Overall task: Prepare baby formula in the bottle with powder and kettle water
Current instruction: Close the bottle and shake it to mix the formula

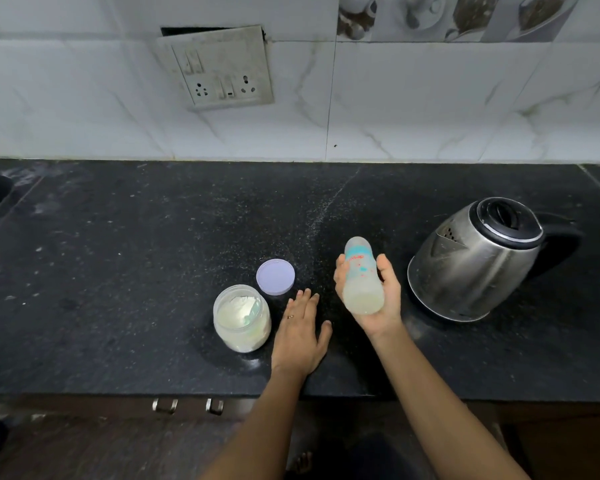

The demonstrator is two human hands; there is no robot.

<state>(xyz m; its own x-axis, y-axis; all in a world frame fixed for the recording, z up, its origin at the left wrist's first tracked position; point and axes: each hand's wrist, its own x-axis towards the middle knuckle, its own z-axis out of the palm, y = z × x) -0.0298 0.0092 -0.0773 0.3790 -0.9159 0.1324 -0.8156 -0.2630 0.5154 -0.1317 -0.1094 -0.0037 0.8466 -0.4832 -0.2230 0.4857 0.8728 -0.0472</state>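
Right grip (389, 299) curls round the bottle (361, 275), holding it tilted above the table (118, 271), just left of the kettle (471, 261), pale liquid pooled at its lower end. Left grip (300, 337) lies flat on the table, fingers straight, holding nothing, beside the open powder jar (242, 320); its lid (275, 276) sits just behind

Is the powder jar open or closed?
Open: the jar shows powder at its mouth; its purple lid lies separately on the counter.
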